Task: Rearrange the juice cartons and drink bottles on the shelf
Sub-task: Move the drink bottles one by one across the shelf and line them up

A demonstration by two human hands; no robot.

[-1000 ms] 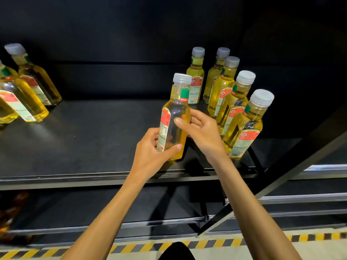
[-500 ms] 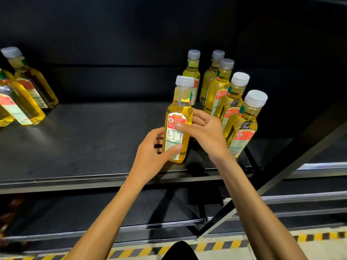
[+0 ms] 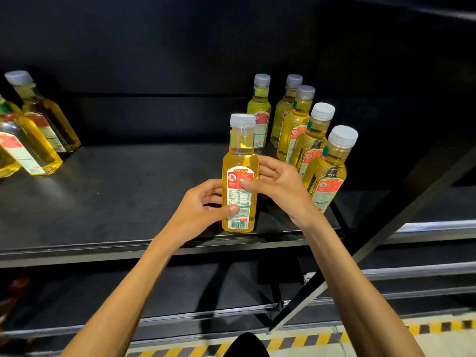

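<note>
Grips a yellow bottle with both hands, upright at the front edge of a black shelf; left hand low, thumb across the label; right hand higher, thumb near the label's red top; just right, five bottles clustered close; far left, more bottles; below, striped tape.

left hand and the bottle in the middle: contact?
Touching. The head view shows the left hand with its thumb lying on the lower label of the bottle and its fingers curled round behind it.
</note>
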